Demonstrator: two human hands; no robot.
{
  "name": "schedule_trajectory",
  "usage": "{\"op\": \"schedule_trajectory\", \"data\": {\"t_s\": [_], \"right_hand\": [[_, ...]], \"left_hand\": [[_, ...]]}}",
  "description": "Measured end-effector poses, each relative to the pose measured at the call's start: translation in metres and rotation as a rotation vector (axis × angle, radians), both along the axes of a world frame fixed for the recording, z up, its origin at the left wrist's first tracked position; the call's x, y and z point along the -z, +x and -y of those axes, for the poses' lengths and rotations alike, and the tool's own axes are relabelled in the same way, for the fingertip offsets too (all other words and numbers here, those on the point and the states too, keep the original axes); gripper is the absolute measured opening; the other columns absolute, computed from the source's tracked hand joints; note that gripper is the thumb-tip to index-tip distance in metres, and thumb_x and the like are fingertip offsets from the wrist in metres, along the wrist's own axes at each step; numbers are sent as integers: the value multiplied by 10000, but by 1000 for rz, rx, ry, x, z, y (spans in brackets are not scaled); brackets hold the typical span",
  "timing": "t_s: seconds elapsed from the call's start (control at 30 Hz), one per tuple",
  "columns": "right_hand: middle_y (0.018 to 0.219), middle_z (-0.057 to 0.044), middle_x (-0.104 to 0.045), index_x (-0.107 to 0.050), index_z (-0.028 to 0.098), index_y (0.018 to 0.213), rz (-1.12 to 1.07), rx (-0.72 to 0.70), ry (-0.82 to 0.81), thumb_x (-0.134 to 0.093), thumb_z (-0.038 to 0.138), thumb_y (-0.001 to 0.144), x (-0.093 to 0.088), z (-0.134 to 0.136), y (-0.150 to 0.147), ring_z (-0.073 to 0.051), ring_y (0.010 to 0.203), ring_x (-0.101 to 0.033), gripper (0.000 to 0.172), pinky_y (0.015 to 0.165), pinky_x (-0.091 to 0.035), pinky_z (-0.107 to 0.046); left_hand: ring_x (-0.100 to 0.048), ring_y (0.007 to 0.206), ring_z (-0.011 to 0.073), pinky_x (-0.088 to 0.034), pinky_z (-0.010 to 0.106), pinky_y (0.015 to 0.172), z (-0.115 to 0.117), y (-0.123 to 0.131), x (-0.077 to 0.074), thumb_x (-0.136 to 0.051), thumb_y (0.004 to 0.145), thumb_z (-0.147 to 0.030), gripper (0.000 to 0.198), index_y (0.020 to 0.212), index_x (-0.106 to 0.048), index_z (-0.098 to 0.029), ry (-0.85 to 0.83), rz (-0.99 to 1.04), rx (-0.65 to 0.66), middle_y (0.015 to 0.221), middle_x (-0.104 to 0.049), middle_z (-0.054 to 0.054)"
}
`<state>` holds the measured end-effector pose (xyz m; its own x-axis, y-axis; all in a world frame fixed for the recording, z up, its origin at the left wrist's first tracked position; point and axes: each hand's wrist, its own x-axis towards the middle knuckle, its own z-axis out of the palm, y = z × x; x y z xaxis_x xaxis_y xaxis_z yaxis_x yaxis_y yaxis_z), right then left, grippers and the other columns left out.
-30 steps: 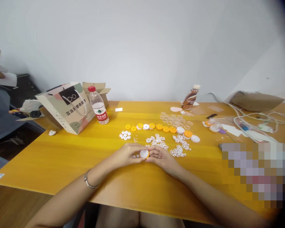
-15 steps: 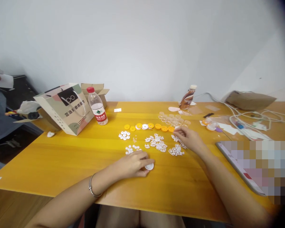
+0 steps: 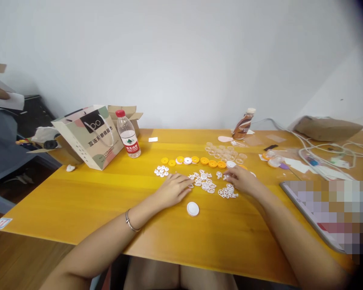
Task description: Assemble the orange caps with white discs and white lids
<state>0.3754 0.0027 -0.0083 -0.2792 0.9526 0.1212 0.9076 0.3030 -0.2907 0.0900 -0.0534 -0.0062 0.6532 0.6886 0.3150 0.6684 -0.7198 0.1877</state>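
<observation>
My left hand [image 3: 174, 189] lies over the table with its fingers spread, its fingertips at the left edge of a pile of white cut-out pieces [image 3: 205, 182]. A round white disc [image 3: 192, 208] rests alone just below it. My right hand [image 3: 240, 179] has its fingertips down at a few white cut-out pieces, above a second small pile [image 3: 228, 191]; whether it grips one is too small to tell. Behind the piles runs a row of yellow and white discs [image 3: 204, 161]. Small white round parts [image 3: 161, 171] sit to the left.
Clear cups [image 3: 226, 153] stand behind the row. A water bottle [image 3: 128, 135] and paper bag [image 3: 93, 139] are at the left, a brown drink bottle [image 3: 244, 125] at the back. Cables [image 3: 302, 147] and a tablet [image 3: 308, 217] lie at the right. A person's sleeve [image 3: 0, 129] shows far left.
My left hand has let go of the white disc and moved up to the cut-out pieces. My right hand has come from the disc row down to the cut-out pieces. The view has shifted slightly.
</observation>
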Motion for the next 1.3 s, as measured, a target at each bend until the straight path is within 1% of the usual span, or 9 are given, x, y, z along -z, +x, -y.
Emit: {"op": "schedule_trajectory", "data": {"t_s": [0.17,0.33,0.4,0.53,0.7,0.83,0.97,1.13,1.3], "right_hand": [[646,-26,-570,-563,185,676,-79,41,-16,-571,225,678,-4,4,-5,-154,600,-533,41,532,-365,-240],[558,-1,-543,-552,192,637,-326,85,-60,-613,397,655,-19,13,-16,-138,522,-493,215,485,-345,-243],[551,6,-553,-550,193,687,-525,104,-140,-607,473,646,-23,19,-26,-137,507,-502,289,481,-359,-247],[585,3,-579,-518,186,715,-936,-5,-361,-623,506,620,-21,33,-55,-133,540,-545,350,547,-424,-265],[614,25,-564,-542,181,706,-1050,-7,-402,-672,454,590,-12,45,-79,-98,531,-498,324,526,-390,-231],[616,21,-569,-528,179,649,-1102,35,-398,-686,426,597,-13,48,-79,-110,585,-520,298,562,-393,-229],[712,-11,-620,-542,176,702,-1179,-47,-509,-673,415,635,-13,49,-78,-125,661,-558,280,628,-415,-248],[623,22,-568,-607,170,702,-1098,-83,-506,-669,393,648,-8,52,-82,-85,558,-473,238,560,-372,-225],[592,9,-585,-655,163,655,-1080,-96,-565,-666,393,643,-3,54,-87,-91,551,-478,231,578,-385,-235]], "left_hand": [[-510,941,173,-341,323,801,-7,5,8,-403,879,-255,218,987,-584,-203,11,-20,11,995,-616,34],[-531,879,163,-363,321,798,-8,4,8,-438,855,-236,176,875,-604,-182,-34,127,-3,898,-629,38],[-544,842,151,-396,302,777,-7,4,6,-464,830,-230,149,861,-596,-169,-120,299,-13,873,-628,37],[-545,642,103,-436,216,592,-7,4,4,-524,773,-269,137,798,-569,-141,-380,682,-140,740,-604,13],[-514,532,64,-426,175,501,-7,7,7,-594,716,-322,210,766,-534,-127,-673,962,-189,681,-577,-3],[-508,517,49,-414,152,470,-4,8,5,-642,678,-352,276,795,-540,-124,-838,1023,-160,710,-598,7],[-473,473,30,-371,122,393,2,8,-2,-632,691,-370,342,943,-572,-147,-883,991,-129,748,-604,6],[-460,438,32,-359,124,348,5,9,-6,-630,699,-363,351,970,-613,-141,-865,933,-141,773,-632,33],[-552,587,84,-427,151,460,7,10,-4,-612,729,-311,306,987,-631,-148,-671,957,-89,795,-635,53]]}}
